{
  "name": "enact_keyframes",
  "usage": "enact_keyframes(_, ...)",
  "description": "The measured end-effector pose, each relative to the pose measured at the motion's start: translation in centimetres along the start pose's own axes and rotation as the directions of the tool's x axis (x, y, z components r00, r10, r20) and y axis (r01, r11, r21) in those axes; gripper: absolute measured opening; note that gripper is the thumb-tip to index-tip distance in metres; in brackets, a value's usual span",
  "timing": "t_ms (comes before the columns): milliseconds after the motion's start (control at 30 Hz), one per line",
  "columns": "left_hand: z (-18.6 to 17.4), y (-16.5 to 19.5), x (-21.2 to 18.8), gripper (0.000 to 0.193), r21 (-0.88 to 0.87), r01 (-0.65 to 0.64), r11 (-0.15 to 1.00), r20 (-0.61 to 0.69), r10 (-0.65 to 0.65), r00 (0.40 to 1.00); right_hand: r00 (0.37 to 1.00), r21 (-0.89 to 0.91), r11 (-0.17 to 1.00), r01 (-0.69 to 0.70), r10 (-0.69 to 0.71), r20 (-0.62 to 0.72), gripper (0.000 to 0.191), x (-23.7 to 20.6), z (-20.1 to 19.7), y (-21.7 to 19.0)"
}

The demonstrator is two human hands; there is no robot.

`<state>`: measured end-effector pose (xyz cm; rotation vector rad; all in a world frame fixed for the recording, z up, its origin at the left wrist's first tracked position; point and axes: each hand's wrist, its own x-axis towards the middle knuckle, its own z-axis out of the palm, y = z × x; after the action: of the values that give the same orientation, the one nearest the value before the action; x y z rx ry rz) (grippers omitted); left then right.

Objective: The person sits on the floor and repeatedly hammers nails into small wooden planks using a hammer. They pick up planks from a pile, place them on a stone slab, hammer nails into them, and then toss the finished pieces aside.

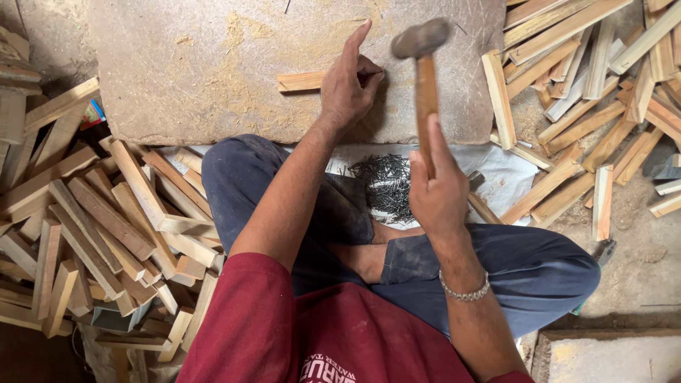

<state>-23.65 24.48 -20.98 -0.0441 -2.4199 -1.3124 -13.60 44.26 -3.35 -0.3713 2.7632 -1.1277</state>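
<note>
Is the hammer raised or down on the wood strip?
Raised: the hammer head hangs above the slab, clear of the wood strip.

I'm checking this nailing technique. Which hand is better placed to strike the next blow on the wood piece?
The right hand: it grips the hammer, its head raised beside the wood strip. The left hand is busy pinning that strip on the stone slab.

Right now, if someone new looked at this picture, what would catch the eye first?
First, the hammer, raised in the right hand above the flat stone slab at the top. Beside it, the left hand presses on a small wooden strip lying on that slab. Then come the heaps of cut wooden pieces on the left and right, and a pile of dark nails on white sheeting by the knees.
</note>
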Motion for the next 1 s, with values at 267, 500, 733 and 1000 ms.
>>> enact_keyframes(267,0.0,0.1,-0.2,0.102,0.056,0.052,0.997,0.024,-0.053,0.998,0.996,-0.123,0.99,-0.068,0.074,0.049,0.06,0.4,1.5,0.1)
enact_keyframes(500,-0.5,0.4,-0.2,0.103,-0.061,-0.025,0.998,-0.045,0.023,0.999,0.998,0.02,0.999,0.04,-0.039,-0.056,0.054,0.2,-1.2,-1.3)
enact_keyframes(733,-0.7,0.4,0.0,0.095,-0.086,0.027,0.996,-0.065,-0.033,0.997,0.878,-0.114,0.925,0.363,-0.38,-0.291,0.042,-0.1,-0.5,-1.2)
enact_keyframes(1000,-0.7,0.3,-0.3,0.094,-0.065,0.02,0.998,-0.058,-0.024,0.998,0.916,-0.316,0.894,0.317,-0.375,-0.143,0.058,-0.7,1.1,0.8)
